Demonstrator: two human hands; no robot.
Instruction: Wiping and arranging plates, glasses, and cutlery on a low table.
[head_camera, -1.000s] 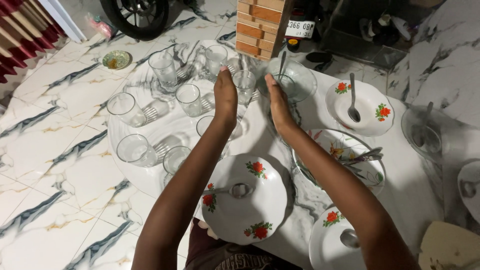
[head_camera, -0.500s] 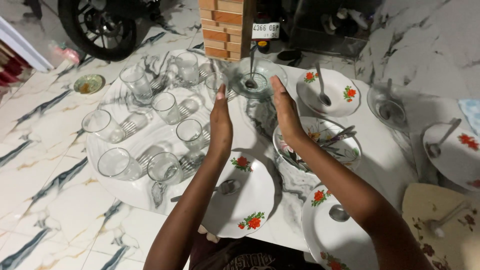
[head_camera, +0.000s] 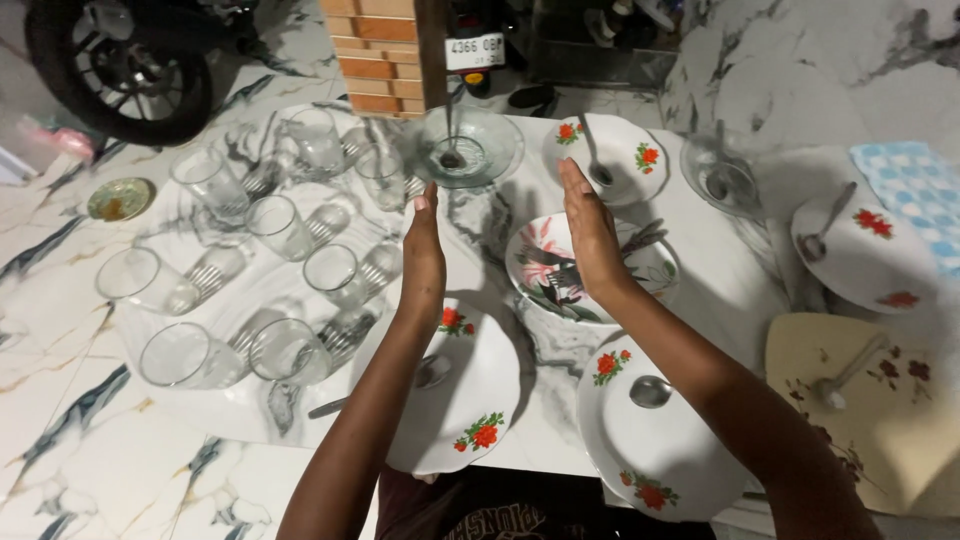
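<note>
My left hand (head_camera: 423, 250) and my right hand (head_camera: 590, 232) are raised side by side over the low table, palms facing each other, fingers straight and together, holding nothing. Between and just beyond them sits a clear glass bowl (head_camera: 490, 135) with a spoon in it. Under my left wrist lies a white plate with red flowers (head_camera: 480, 400) and a spoon. My right hand hovers over a flowered bowl (head_camera: 545, 275) holding several spoons.
Several empty drinking glasses (head_camera: 275, 225) stand on the marble-patterned table (head_camera: 500, 225) at left. More flowered plates (head_camera: 645, 455) with spoons lie at right and front. A brick pillar (head_camera: 375, 50) and a motorcycle wheel (head_camera: 120, 65) stand behind. A small dish (head_camera: 118, 198) sits on the floor.
Both hands have drawn back toward me from the glass bowl and the gap between them has widened. The view has shifted right.
</note>
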